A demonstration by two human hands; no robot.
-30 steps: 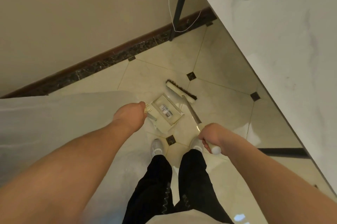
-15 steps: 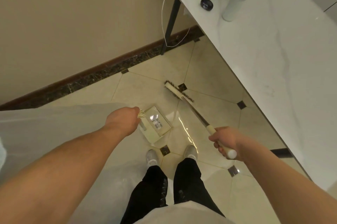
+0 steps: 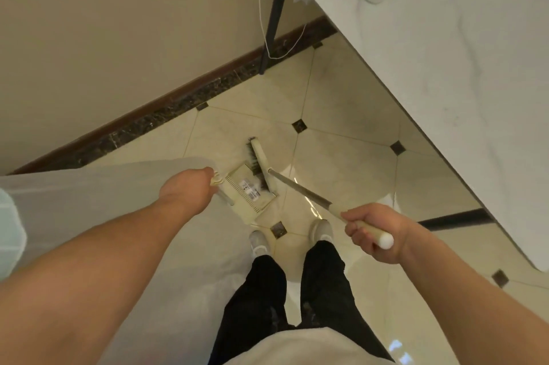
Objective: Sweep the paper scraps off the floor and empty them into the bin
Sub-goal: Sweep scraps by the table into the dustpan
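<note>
Beige wall [image 3: 118,22], dark skirting, glossy tile floor [image 3: 341,115], marble table [image 3: 445,67] right. Left hand [image 3: 185,190] fisted on dustpan [image 3: 252,195] handle. Broom [image 3: 261,161] head at pan mouth; scraps possibly inside, unclear. Right hand [image 3: 375,232] clenched round broom handle.

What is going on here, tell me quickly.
A person stands on the cream tiled floor, sweeping. The left hand holds a cream plastic dustpan by its handle; the right hand grips a cream long-handled broom, whose brush head rests at the dustpan's mouth. No paper scraps are clearly visible.
</note>
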